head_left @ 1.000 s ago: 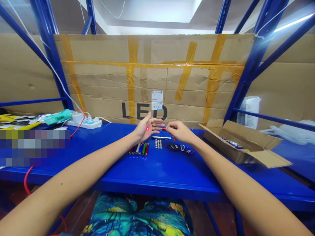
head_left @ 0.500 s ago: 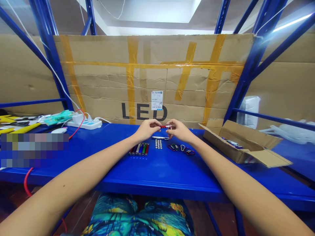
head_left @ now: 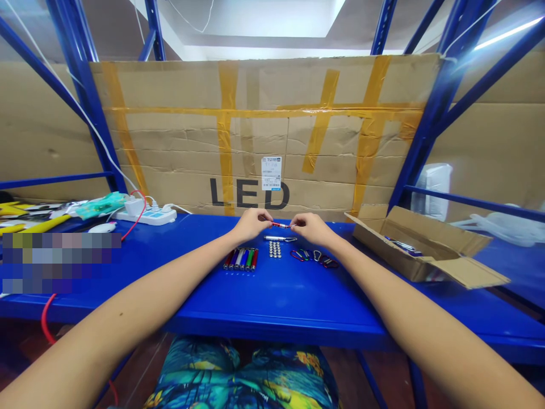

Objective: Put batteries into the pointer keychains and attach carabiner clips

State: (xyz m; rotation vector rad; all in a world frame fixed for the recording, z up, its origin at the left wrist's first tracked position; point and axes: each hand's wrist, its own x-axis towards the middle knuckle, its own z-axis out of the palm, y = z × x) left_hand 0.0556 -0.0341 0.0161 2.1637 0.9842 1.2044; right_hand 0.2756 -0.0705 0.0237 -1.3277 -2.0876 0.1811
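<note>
A slim red mini flashlight is held level above the back of the blue table. My left hand pinches its left end. At the other end, the fingers of my right hand are closed on a thin part that looks like its clip, mostly hidden by the fingertips. Just below lies a silver mini flashlight with a carabiner on its right end. Several button cells sit in rows under it. To their left is a row of coloured flashlight tubes; to their right lie several loose carabiners.
An open cardboard box with some metallic items stands at the right. On the left are a white power strip, a red cable and yellow-handled items. A tall cardboard sheet closes off the back.
My right fingers have shifted from around the red flashlight's right end to just beyond it, baring more of the tube. The flashlight sits slightly lower.
</note>
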